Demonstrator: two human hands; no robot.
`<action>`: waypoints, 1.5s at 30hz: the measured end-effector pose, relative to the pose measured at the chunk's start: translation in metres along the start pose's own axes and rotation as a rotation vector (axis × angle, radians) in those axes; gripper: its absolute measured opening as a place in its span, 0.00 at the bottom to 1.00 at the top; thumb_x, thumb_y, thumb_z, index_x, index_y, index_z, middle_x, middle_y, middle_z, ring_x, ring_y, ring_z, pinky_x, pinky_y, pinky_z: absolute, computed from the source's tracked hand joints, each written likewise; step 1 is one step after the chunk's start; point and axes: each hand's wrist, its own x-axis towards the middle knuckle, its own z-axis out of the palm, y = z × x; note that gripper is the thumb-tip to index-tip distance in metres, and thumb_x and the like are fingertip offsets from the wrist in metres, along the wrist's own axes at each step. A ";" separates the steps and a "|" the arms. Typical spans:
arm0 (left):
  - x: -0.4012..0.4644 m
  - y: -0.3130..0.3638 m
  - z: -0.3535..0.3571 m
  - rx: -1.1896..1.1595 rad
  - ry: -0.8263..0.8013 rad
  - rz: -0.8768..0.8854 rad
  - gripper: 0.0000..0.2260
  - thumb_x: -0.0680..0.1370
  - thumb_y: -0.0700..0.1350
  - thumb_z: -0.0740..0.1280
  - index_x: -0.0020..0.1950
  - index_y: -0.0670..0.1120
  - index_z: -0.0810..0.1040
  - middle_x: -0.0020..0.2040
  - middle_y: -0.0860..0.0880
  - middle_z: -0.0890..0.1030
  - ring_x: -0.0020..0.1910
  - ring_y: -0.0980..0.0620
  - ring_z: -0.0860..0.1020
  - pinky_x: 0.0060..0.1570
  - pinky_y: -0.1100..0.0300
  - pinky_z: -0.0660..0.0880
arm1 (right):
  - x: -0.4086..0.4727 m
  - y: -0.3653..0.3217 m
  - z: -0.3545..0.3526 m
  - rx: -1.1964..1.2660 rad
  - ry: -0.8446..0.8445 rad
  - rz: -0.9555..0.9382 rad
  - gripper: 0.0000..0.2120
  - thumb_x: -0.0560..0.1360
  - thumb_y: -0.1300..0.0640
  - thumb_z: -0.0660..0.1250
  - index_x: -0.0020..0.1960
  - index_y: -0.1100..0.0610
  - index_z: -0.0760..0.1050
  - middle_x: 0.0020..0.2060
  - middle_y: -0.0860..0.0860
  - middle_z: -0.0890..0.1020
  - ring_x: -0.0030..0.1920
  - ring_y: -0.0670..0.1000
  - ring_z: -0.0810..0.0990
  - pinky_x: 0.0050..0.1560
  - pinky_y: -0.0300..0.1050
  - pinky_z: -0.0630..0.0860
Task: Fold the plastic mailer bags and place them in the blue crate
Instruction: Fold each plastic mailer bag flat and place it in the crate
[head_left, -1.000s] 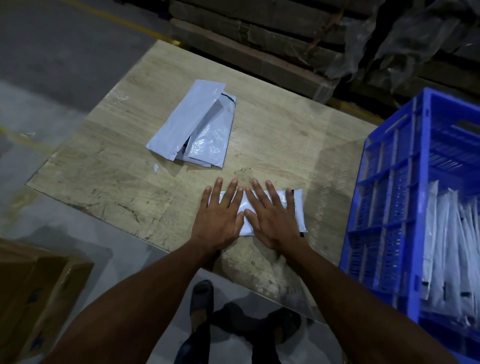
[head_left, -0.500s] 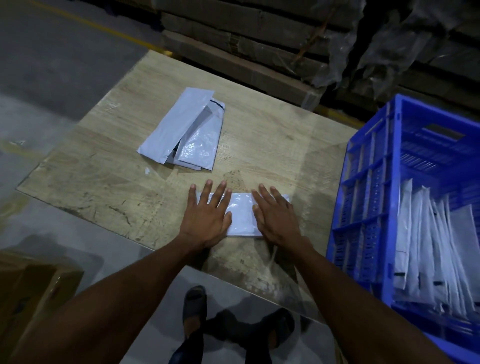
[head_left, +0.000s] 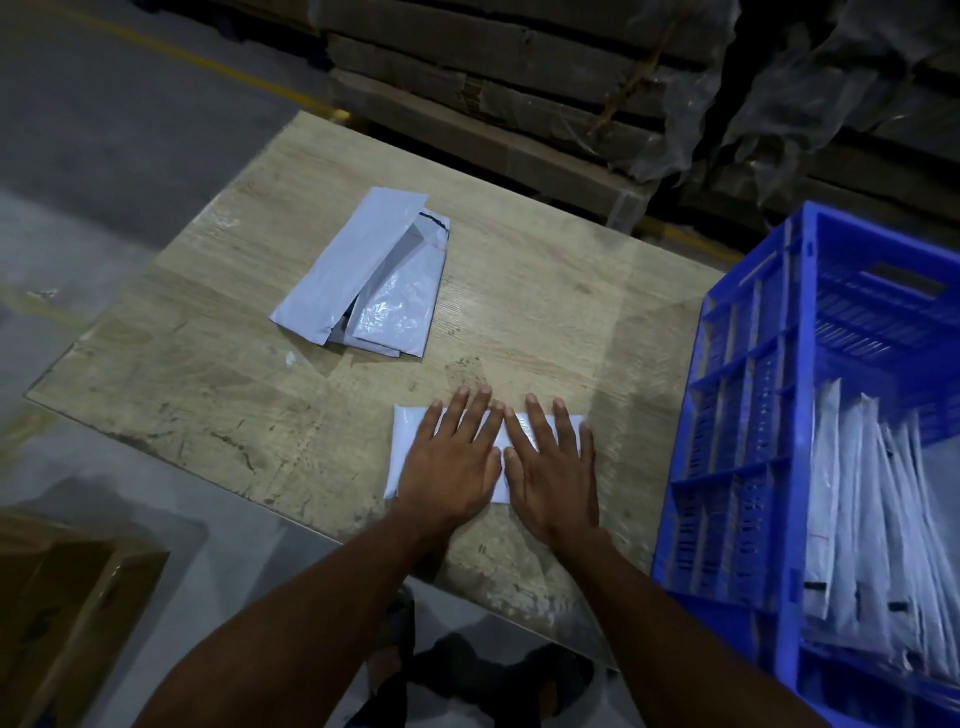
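Note:
A folded white mailer bag (head_left: 408, 441) lies flat near the front edge of the wooden table (head_left: 545, 312). My left hand (head_left: 449, 462) and my right hand (head_left: 553, 467) both press on it with flat, spread fingers, side by side and nearly touching. A small pile of grey-white mailer bags (head_left: 371, 275) lies further back on the table. The blue crate (head_left: 737, 441) stands at the right of the table, and several folded white mailers (head_left: 857, 519) stand upright inside it.
A cardboard box (head_left: 62, 613) sits on the floor at the lower left. Stacked flat cartons and loose plastic wrap (head_left: 519, 93) fill the space behind the table. My feet (head_left: 467, 675) show below the table's front edge.
My hands had spread apart along the folded mailer half a second ago; now they have come back together on it. The view has shifted slightly.

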 end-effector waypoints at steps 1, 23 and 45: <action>-0.002 -0.003 0.000 -0.016 0.003 0.004 0.27 0.84 0.55 0.53 0.82 0.46 0.65 0.82 0.43 0.62 0.81 0.41 0.61 0.78 0.41 0.58 | 0.000 0.000 0.000 0.001 -0.004 -0.007 0.24 0.84 0.47 0.52 0.78 0.49 0.65 0.80 0.53 0.62 0.80 0.60 0.55 0.75 0.67 0.57; -0.044 -0.040 -0.005 -0.012 0.030 -0.190 0.32 0.81 0.63 0.57 0.83 0.51 0.62 0.84 0.40 0.54 0.83 0.37 0.51 0.78 0.38 0.56 | 0.002 0.006 -0.009 -0.058 -0.168 0.024 0.29 0.83 0.37 0.42 0.82 0.46 0.55 0.82 0.50 0.52 0.81 0.59 0.48 0.76 0.67 0.54; -0.059 -0.070 -0.018 -0.012 -0.052 0.087 0.40 0.80 0.68 0.57 0.85 0.47 0.53 0.85 0.42 0.47 0.83 0.37 0.45 0.73 0.24 0.50 | -0.013 -0.005 -0.021 -0.097 -0.324 -0.286 0.31 0.83 0.37 0.41 0.80 0.52 0.60 0.78 0.54 0.64 0.76 0.64 0.64 0.69 0.71 0.66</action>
